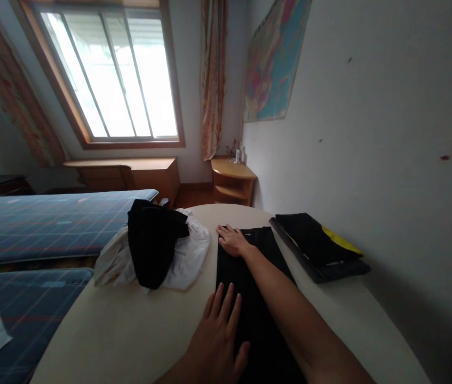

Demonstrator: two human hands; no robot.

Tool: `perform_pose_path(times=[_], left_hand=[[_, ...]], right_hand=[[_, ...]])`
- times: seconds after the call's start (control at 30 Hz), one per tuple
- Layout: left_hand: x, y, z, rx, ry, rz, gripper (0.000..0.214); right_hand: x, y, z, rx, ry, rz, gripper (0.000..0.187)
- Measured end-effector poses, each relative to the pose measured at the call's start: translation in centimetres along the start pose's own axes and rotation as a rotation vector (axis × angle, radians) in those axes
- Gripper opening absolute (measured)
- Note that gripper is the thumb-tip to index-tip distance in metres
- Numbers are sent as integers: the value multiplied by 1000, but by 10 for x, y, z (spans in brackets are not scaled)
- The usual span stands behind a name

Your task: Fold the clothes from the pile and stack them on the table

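A long black garment (256, 288), which looks like trousers folded lengthwise, lies flat on the pale table (137, 330). A small white mark shows near its far edge. My right hand (234, 241) rests open on the far left corner of the garment, its forearm crossing above the cloth. Closer to me, my left hand (221, 333) is spread with the palm down over the garment's left edge. Neither hand grasps the cloth. The garment's near end runs out of view at the bottom.
On the table's left side, a crumpled black garment (151, 245) sits on white cloth (196, 250). Folded clothes (309, 242) in black, yellow and dark grey are stacked at the right near the wall. Mattresses (49, 224) stand to the left, a corner shelf (234, 169) beyond.
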State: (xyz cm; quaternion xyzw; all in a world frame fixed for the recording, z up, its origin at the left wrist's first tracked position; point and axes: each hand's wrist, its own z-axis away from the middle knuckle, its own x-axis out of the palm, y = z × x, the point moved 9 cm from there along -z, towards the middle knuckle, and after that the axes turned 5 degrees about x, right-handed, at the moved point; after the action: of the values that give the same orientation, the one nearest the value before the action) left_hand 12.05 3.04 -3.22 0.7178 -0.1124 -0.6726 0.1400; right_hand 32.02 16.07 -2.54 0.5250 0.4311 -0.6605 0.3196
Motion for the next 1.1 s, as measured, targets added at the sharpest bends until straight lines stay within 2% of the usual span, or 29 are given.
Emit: perform_pose_path(times=[0.17, 0.33, 0.43, 0.53, 0.67, 0.87, 0.93, 1.0, 1.1], left_hand=[[-3, 0, -1, -47, -42, 9, 86], [-5, -2, -1, -80, -41, -24, 81], [-6, -2, -1, -83, -42, -52, 78], [-7, -2, -2, -56, -14, -76, 76], [-8, -12, -7, -36, 33, -111, 76], [-19, -33, -19, -36, 129, -186, 69], [-25, -27, -20, 0, 164, -193, 64], [-30, -13, -17, 65, 179, -173, 60], [-25, 10, -12, 137, 105, -100, 65]], right_hand=[[-13, -11, 17, -19, 69, -1, 61], [-20, -31, 72, -110, 105, 23, 62], [-13, -21, 101, -48, 41, 42, 65], [-4, -2, 113, 46, -13, 31, 70], [3, 13, 104, 90, -18, -44, 74], [0, 17, 80, 136, 122, -92, 66], [0, 19, 74, 145, 152, -103, 63], [-1, 23, 68, 146, 168, -122, 60], [-7, 32, 59, 129, 210, -206, 50]])
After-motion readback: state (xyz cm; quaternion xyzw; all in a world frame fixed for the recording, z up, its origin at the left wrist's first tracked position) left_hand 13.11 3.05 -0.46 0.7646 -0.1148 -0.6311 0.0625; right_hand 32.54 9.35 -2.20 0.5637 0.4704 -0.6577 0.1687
